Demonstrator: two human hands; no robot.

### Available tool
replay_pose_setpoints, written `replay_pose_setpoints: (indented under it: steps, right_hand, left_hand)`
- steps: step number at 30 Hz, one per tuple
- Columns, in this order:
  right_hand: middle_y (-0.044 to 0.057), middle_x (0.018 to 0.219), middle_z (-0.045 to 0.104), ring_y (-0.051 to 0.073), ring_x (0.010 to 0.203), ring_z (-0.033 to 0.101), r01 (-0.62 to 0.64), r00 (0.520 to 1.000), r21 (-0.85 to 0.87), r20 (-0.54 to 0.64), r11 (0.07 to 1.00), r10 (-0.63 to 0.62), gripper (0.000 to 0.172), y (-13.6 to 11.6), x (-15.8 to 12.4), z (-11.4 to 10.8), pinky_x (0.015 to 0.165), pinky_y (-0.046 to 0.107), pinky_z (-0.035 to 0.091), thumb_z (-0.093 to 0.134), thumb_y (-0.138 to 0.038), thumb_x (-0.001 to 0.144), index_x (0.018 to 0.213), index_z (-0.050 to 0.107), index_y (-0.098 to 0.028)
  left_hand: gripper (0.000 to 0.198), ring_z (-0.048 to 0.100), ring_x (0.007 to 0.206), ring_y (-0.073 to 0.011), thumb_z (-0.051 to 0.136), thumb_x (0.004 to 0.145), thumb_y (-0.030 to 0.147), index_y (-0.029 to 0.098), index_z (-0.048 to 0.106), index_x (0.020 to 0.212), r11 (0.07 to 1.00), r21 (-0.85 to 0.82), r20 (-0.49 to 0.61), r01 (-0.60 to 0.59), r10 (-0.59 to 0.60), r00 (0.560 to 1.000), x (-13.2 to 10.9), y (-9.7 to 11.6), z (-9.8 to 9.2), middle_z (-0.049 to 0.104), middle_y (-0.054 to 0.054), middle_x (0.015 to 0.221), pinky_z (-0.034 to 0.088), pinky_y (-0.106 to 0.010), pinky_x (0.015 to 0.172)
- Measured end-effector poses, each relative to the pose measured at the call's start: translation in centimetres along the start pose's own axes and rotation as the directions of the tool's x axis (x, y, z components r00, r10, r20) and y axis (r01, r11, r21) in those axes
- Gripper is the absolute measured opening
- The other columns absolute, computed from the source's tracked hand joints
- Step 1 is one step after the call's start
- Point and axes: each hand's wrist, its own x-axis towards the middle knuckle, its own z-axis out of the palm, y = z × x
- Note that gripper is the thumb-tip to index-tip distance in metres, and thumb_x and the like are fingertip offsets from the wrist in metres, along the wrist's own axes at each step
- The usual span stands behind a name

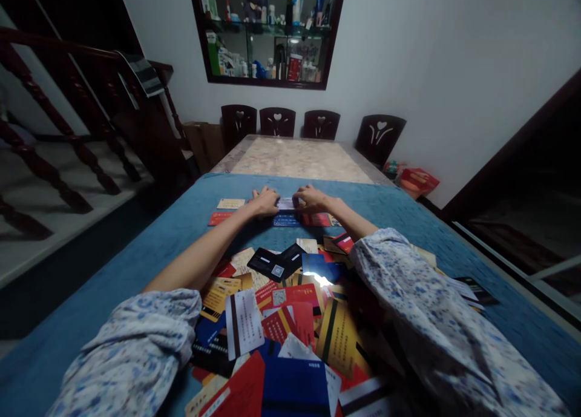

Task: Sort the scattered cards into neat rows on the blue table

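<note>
Both my arms reach far forward over a blue cloth [136, 247]. My left hand [264, 201] and my right hand [310, 199] pinch the two ends of a pale card [285, 203], fingers curled onto it. Around that card lies a row of cards on the cloth: a cream card [230, 203], a red card [219, 218], a blue card [285, 220] and another red card [318, 219]. Close to me a big loose heap of plastic cards [281, 320] in red, blue, black and gold lies between my flowered sleeves.
The blue cloth covers the near part of a long marble-topped table [299, 158]. Several dark wooden chairs [379, 136] stand at its far end under a glass wall cabinet [267, 32]. A wooden stair rail [68, 132] runs on the left. Red bags [417, 181] sit on the floor at right.
</note>
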Motion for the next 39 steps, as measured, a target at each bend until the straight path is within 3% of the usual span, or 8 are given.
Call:
replay_pose_setpoints:
  steps: [16,32,39]
  right_hand:
    - [0.011,0.127,0.067,0.029,0.117,0.056,-0.020,0.996,-0.024,0.087,1.000,0.022,0.037,1.0,2.2,1.3,0.091,0.034,0.041,0.060,-0.044,0.088,0.117,0.071,-0.023]
    - [0.010,0.122,0.070,0.026,0.111,0.061,-0.002,0.999,-0.029,0.039,1.000,0.003,0.035,1.3,2.7,2.3,0.093,0.034,0.043,0.061,-0.043,0.086,0.114,0.072,-0.024]
    - [0.011,0.125,0.069,0.031,0.115,0.057,-0.023,0.999,-0.020,0.045,1.000,0.024,0.037,1.2,2.4,2.1,0.085,0.034,0.046,0.062,-0.044,0.085,0.115,0.073,-0.025]
  left_hand:
    - [0.025,0.041,0.126,-0.0388,0.057,0.077,0.021,0.018,0.070,0.098,1.000,0.010,0.071,0.005,-0.006,0.997,1.7,-0.4,0.7,0.063,-0.015,0.120,0.039,-0.066,0.099]
    - [0.022,0.040,0.129,-0.0380,0.057,0.075,0.017,0.017,0.068,0.094,1.000,-0.003,0.094,-0.004,0.005,0.996,2.3,-0.6,1.3,0.060,-0.016,0.125,0.038,-0.063,0.102]
    - [0.027,0.037,0.130,-0.0378,0.057,0.074,0.017,0.018,0.069,0.098,1.000,-0.004,0.085,-0.018,0.019,0.996,2.0,-0.5,1.1,0.060,-0.015,0.125,0.036,-0.065,0.104]
